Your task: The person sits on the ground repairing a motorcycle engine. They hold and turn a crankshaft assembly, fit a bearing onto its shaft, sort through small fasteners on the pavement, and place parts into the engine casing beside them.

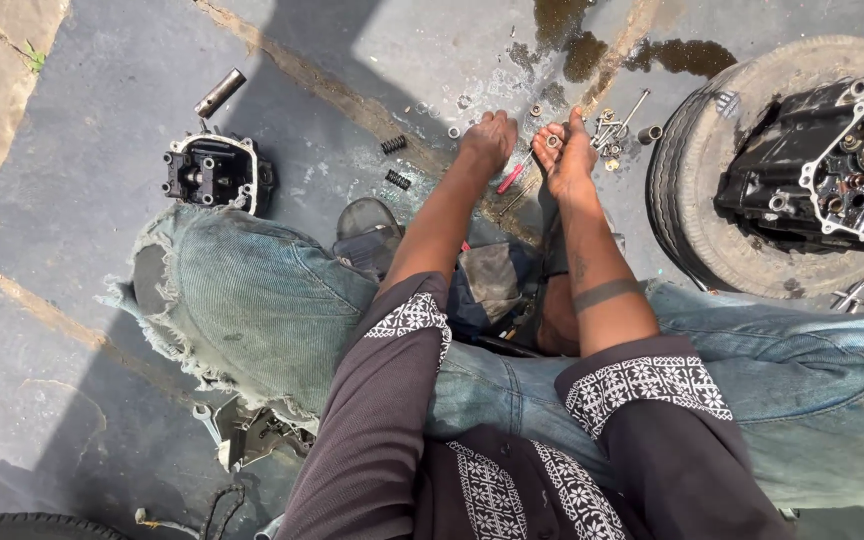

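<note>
**Hands down among small engine parts on a paved floor**

The paved floor, grey slabs with sandy joints, carries everything here; a wet, oily patch darkens it at the top. To the right lies a worn tyre on its side, and an opened engine block rests in its hollow, gears and an orange sprocket exposed; the tyre seems to serve as a cradle that keeps the heavy block steady and off the ground. The person sits low with knees wide in frayed jeans, which leaves a working space between the legs within easy reach of both arms.

On the left, well apart from the hands, a cylinder head sits on the floor with a short metal tube beyond it. Closer in lie two small black springs, one above the other.

The left hand reaches to the floor with fingers bent downward, touching or just over the small parts there; whether it grips anything I cannot tell. The right hand is just beside it, fingers partly curled, and a small metal ring shows at its fingers, apparently pinched there. A thin red-handled tool lies between the two hands. Just right of the right hand is a cluster of bolts, washers and long studs, gathered in one spot, likely so nothing rolls off and gets lost.
</note>
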